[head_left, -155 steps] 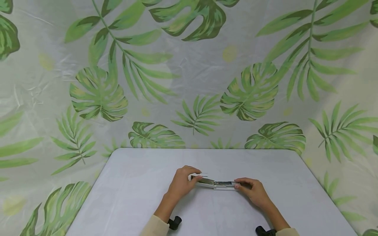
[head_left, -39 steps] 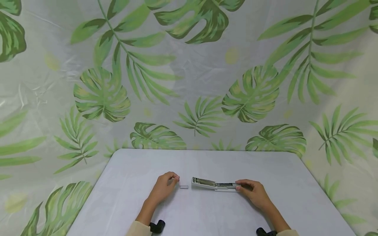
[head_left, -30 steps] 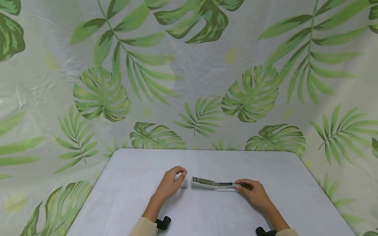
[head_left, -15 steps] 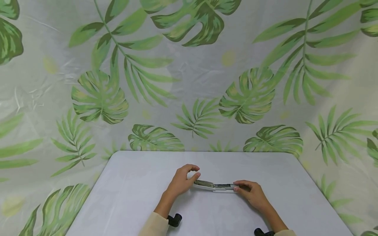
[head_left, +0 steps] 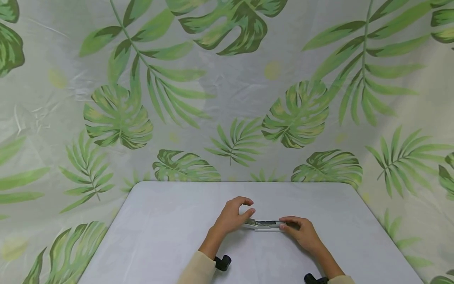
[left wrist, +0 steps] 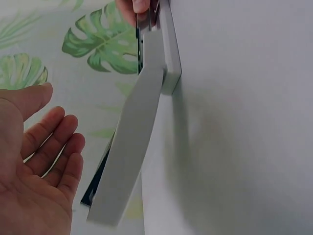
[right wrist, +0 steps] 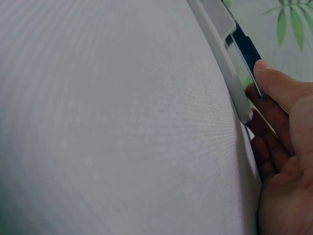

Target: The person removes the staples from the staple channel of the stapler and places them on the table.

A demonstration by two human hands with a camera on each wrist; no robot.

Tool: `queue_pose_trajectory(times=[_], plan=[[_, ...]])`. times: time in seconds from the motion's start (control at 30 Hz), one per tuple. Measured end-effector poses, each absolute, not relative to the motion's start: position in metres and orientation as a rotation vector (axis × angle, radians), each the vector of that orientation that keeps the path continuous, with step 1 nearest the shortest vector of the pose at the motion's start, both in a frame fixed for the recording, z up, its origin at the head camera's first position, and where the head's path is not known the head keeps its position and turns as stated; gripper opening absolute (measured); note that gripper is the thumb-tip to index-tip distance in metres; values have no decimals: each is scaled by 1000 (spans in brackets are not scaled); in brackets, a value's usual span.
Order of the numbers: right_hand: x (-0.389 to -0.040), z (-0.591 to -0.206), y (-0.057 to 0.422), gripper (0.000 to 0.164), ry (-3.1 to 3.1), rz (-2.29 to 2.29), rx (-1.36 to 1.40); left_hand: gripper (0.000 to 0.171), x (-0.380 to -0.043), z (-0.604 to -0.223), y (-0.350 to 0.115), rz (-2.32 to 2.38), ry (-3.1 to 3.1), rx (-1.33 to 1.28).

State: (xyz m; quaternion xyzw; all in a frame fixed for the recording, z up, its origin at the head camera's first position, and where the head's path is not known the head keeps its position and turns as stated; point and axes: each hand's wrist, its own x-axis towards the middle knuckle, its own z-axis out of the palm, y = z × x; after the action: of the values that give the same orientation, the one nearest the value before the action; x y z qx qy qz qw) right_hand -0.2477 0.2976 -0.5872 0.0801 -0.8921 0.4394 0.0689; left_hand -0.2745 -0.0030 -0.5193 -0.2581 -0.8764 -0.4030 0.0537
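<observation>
A white-and-grey stapler (head_left: 267, 228) lies on the table, unfolded, its top cover (left wrist: 129, 142) swung back to the left with a metal underside. My right hand (head_left: 302, 232) pinches the stapler's right end, thumb on the dark metal magazine rail (right wrist: 248, 51) and fingers behind it. The left hand (head_left: 232, 217) hovers at the swung-back cover, overlapping its left part in the head view. Thumb and fingers of that hand (left wrist: 44, 166) are spread apart with nothing between them in the left wrist view. No small grey strip shows in any current view.
The white-covered table (head_left: 159, 232) runs back to a leaf-printed curtain (head_left: 227, 86). A black wrist mount (head_left: 222, 263) sits on the left wrist and another black mount (head_left: 315, 279) on the right wrist.
The left hand has moved right, from beside the small grey strip on the table to over the stapler's cover, its finger and thumb parting. The right hand keeps its pinch on the stapler.
</observation>
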Motion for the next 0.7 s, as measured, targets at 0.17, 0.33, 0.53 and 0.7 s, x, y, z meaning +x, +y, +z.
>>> queue_pose_trajectory(times=[0.17,0.33,0.53,0.7], plan=[[-247,-588,298,25,-2664,1315,287,35,-272,-522,15,-1207,-2694,-797],[-248,-589,299,26,-2658,1323,300,33,-267,-526,33,-1193,-2711,-817],[-248,-586,299,25,-2662,1336,309,26,-265,-531,52,-1136,-2697,-841],[-248,-586,300,24,-2668,1359,306,21,-264,-537,62,-1083,-2722,-846]])
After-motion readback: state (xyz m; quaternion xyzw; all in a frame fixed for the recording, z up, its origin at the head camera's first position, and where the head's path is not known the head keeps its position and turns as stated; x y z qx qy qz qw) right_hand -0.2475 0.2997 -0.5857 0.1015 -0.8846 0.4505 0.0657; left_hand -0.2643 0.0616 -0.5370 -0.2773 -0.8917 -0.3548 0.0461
